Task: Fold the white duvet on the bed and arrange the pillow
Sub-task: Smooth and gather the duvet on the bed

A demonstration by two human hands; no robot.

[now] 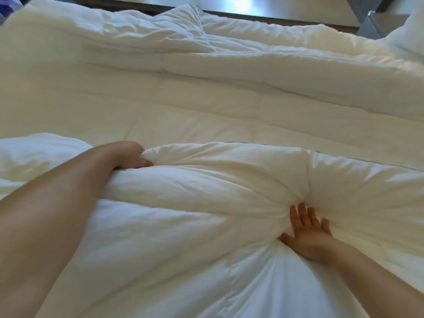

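Gripping duvet (206,180) fold, left hand (129,156) fisted at 10 o'clock; right hand (306,230) spread flat, pressed at 4 o'clock. Fold ridge runs left-right; far layer toward 12.

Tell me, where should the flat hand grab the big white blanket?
Probably the puffy fold of the duvet, reaching forward from the near side. The left hand already pinches that raised ridge; the right hand lies open just below it.

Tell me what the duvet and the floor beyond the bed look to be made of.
Duvet: soft matte white woven fabric with puffy filling, judging by stitched quilt lines and deep creases where the left hand bunches it.
Floor: hard and glossy, mirroring light; exact material unclear.
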